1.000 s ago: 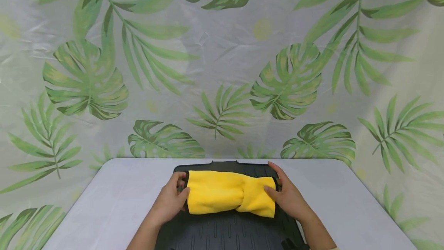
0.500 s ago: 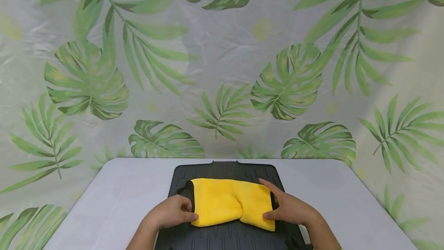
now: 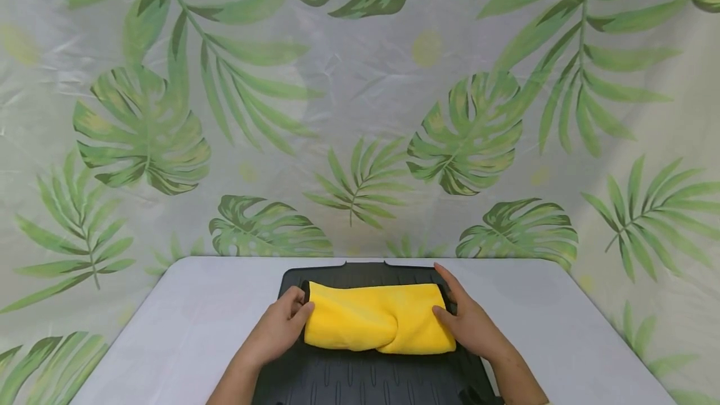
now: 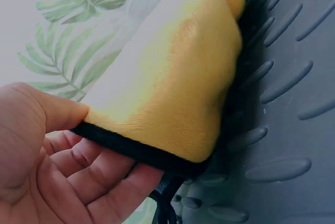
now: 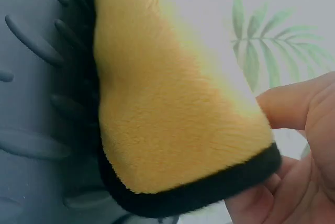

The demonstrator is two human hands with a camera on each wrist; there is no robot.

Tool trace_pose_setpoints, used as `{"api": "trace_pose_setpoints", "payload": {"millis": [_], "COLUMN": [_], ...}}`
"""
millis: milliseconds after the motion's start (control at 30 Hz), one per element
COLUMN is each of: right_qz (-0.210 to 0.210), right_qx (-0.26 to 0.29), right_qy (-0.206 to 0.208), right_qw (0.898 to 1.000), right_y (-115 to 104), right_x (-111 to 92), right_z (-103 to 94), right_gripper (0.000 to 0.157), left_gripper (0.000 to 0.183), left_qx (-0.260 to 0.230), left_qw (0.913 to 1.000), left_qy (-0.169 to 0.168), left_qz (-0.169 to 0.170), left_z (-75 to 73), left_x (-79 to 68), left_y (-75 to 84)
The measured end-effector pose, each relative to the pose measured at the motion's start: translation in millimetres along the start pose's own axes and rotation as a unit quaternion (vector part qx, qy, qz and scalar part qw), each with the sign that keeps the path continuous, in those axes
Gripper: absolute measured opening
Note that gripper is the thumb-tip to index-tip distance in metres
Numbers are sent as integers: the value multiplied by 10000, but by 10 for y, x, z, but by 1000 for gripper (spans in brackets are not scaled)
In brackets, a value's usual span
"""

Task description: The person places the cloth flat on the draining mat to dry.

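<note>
A yellow plush cloth (image 3: 354,317) with black edging stretches between both hands over a ribbed black mat (image 3: 360,380). Its right half has a twisted fold. My left hand (image 3: 281,327) pinches the left end; in the left wrist view the thumb lies on the yellow side and the fingers sit under the black border (image 4: 141,148). At the other end my right hand (image 3: 469,320) grips the cloth, thumb on the near yellow face, one finger reaching up past the top edge. The right wrist view shows that end of the cloth (image 5: 178,109), its remaining fingers partly hidden behind it.
The mat lies on a white table (image 3: 208,305). Behind the table hangs a leaf-patterned curtain (image 3: 360,99). A black strap-like piece (image 3: 475,395) shows at the mat's lower right, and dark cords (image 4: 166,208) hang below the left hand.
The cloth went down toward the near side, then back up, both hands moving with it. It now looks straighter along the top, and the left hand's fingers are back at its upper left edge.
</note>
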State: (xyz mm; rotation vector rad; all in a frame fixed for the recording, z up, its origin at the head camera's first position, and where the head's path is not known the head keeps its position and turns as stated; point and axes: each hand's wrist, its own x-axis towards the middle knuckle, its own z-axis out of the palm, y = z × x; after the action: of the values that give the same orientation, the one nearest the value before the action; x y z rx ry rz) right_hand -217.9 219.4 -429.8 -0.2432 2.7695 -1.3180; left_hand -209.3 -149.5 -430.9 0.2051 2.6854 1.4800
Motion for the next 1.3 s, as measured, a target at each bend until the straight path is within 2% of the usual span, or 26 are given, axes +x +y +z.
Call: {"api": "trace_pose_setpoints", "payload": {"millis": [167,267,333,400,500,567,633,700,833,933,1033,1100,1233,1300], "right_qz": [109,214,286,339,421,421,408,360,263,188,148,175,353,430], "right_qx": [-50,-48,9,108,254,331,405,516,713,765,790,851,1040,1053], "right_qy": [94,1,-260,-687,-1500,-1917,-2153,-2181,-1859,-1646,-1705,-1888,-2320,-2415], "right_qw": [9999,9998,9993,9970,9875,9800,9749,9739,9796,9832,9821,9782,9665,9637], "right_y": [19,39,55,70,79,77,68,69,83,102,120,132,159,170], "right_x": [16,27,19,-5,-62,-89,-101,-96,-69,-45,-41,-52,-79,-78], "right_z": [-29,-45,-67,-102,-168,-203,-226,-240,-257,-268,-279,-283,-272,-253], "right_gripper": [82,82,81,81,81,80,77,75,69,67,67,68,72,74], "left_gripper": [26,25,27,27,23,19,18,19,23,26,27,25,19,18], "left_qx": [-171,-155,-79,53,192,158,-49,-335,-768,-801,-696,-618,-455,-336], "left_qw": [9996,9993,9984,9947,9849,9808,9808,9813,9800,9805,9811,9772,9626,9582], "left_qy": [26,-154,-475,-991,-1716,-1942,-1950,-1894,-1805,-1726,-1700,-1880,-2418,-2556], "left_qz": [-202,-288,-293,-284,-141,-68,-37,-89,-338,-485,-610,-771,-1131,-1241], "left_z": [-13,-22,-53,-94,-150,-166,-172,-178,-206,-238,-270,-289,-296,-286], "left_x": [7,11,0,-20,-54,-63,-64,-64,-86,-110,-129,-139,-161,-168], "left_y": [-18,-42,-72,-102,-135,-140,-135,-121,-92,-69,-56,-60,-97,-118]}}
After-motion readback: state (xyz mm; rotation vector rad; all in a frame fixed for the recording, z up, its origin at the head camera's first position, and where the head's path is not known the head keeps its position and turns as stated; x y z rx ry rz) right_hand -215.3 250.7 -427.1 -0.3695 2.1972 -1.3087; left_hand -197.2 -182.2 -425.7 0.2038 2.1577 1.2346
